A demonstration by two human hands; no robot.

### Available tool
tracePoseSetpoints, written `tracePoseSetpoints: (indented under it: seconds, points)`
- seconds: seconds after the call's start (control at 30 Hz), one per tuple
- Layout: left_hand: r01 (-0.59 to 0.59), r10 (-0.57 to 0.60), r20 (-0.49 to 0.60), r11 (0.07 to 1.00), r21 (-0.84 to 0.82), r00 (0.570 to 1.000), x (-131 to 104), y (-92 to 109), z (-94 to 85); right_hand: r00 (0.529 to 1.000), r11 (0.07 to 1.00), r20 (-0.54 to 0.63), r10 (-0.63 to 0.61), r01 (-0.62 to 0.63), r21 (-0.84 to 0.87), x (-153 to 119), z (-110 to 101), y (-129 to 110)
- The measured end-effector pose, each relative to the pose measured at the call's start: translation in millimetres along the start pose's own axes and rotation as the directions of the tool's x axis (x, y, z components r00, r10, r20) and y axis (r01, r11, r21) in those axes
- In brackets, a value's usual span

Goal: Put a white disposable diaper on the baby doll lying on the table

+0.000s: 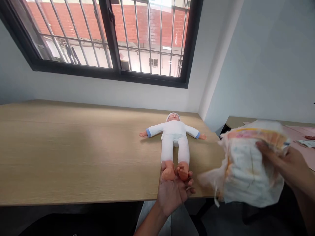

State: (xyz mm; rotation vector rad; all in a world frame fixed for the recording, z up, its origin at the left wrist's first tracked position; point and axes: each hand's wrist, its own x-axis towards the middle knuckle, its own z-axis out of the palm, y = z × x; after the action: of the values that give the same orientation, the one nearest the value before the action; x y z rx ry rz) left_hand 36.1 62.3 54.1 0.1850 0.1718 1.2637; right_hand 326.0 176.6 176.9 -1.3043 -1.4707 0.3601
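Note:
A baby doll [174,129] in white clothes with blue cuffs lies on its back on the wooden table, arms spread and feet toward me. My left hand [172,191] is palm up at the table's front edge, with its fingers curled round the doll's bare feet. Off to the right, my right hand [283,160] grips a plastic pack of diapers [248,170], thumb on the near side. The pack is smeared by motion, and a loose flap of its wrapper hangs to the left. My other right fingers are hidden behind it.
The wooden table [73,154] stands against the wall below a barred window [118,39]. At the far right is a second table with a pink cloth [302,150] and small items on it. My legs [182,221] are below the front edge.

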Motion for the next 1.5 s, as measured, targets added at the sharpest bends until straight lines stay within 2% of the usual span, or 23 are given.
tracePoseSetpoints:
  seconds: [0.07,0.1,0.17,0.2,0.23,0.27,0.3,0.33,0.37,0.4,0.47,0.57,0.6,0.63,0.67,0.7,0.77,0.87,0.93,0.97,1.1,1.27,1.5]
  points:
    - [-0.004,0.004,0.002,1.0,0.009,1.0,1,1,3.1,0.985,0.989,-0.129,-0.118,0.105,-0.102,15,0,-13]
    - [-0.007,0.007,0.004,1.0,0.013,1.0,1,0,4.5,0.956,0.98,-0.22,-0.193,0.177,-0.09,18,4,-17]
    - [-0.012,0.012,0.01,1.0,0.013,1.0,2,0,6.1,0.864,0.946,-0.409,-0.295,0.323,0.0,14,18,-14]
    - [-0.015,0.015,0.012,1.0,0.011,1.0,2,0,6.5,0.858,0.934,-0.42,-0.295,0.352,0.063,8,27,-6]
    - [-0.017,0.017,0.013,1.0,0.007,1.0,2,0,6.7,0.909,0.936,-0.295,-0.294,0.336,0.104,-1,38,5]
    - [-0.021,0.021,0.016,1.0,0.005,1.0,1,1,7.0,0.952,0.945,-0.06,-0.3,0.306,0.119,-12,49,19]
    - [-0.025,0.025,0.021,1.0,0.005,0.999,1,2,7.4,0.934,0.945,0.163,-0.317,0.297,0.138,-24,60,34]
    - [-0.027,0.027,0.031,1.0,0.009,0.999,1,3,8.1,0.842,0.939,0.416,-0.342,0.299,0.168,-36,70,49]
    - [-0.026,0.025,0.046,1.0,0.017,0.999,1,5,9.3,0.703,0.935,0.618,-0.351,0.299,0.191,-47,78,63]
    - [-0.022,0.02,0.064,0.999,0.028,0.998,0,7,10.9,0.62,0.939,0.712,-0.33,0.29,0.183,-57,84,74]
    - [-0.017,0.012,0.107,0.999,0.049,0.994,0,12,15.6,0.49,0.95,0.824,-0.284,0.261,0.172,-68,85,86]
    - [-0.024,0.013,0.154,0.997,0.071,0.988,2,22,26.1,0.31,0.983,0.936,-0.168,0.123,0.136,-62,67,80]
    - [-0.026,0.013,0.163,0.997,0.079,0.986,2,25,30.4,0.267,0.99,0.954,-0.138,0.076,0.122,-54,60,75]
    - [-0.027,0.011,0.17,0.996,0.089,0.985,3,29,35.0,0.25,0.991,0.959,-0.136,0.051,0.127,-45,56,69]
    - [-0.026,0.008,0.177,0.994,0.102,0.984,5,32,39.9,0.26,0.988,0.953,-0.155,0.044,0.149,-36,56,64]
    - [-0.024,0.002,0.185,0.993,0.118,0.983,6,35,44.9,0.292,0.984,0.94,-0.179,0.043,0.174,-28,59,61]
    - [-0.024,-0.008,0.205,0.988,0.151,0.979,8,41,55.1,0.399,0.983,0.899,-0.181,0.108,0.15,-14,80,60]
    - [-0.033,-0.015,0.236,0.979,0.201,0.972,12,49,69.7,0.534,0.932,0.828,-0.169,0.36,-0.042,-6,129,71]
    - [-0.049,-0.01,0.248,0.972,0.229,0.969,14,54,78.6,0.59,0.836,0.799,-0.115,0.492,-0.243,-8,159,79]
    - [-0.057,-0.006,0.252,0.969,0.242,0.968,14,56,82.8,0.593,0.798,0.802,-0.072,0.517,-0.311,-11,171,83]
    - [-0.079,0.001,0.261,0.954,0.29,0.965,20,69,100.8,0.508,0.748,0.861,0.009,0.568,-0.343,-28,193,85]
    - [-0.136,0.031,0.309,0.935,0.327,0.951,37,84,124.8,0.37,0.795,0.922,-0.111,0.59,-0.141,-48,199,71]
    - [-0.137,0.001,0.37,0.93,0.342,0.929,60,90,144.6,0.282,0.805,0.941,-0.188,0.593,-0.017,-61,243,35]
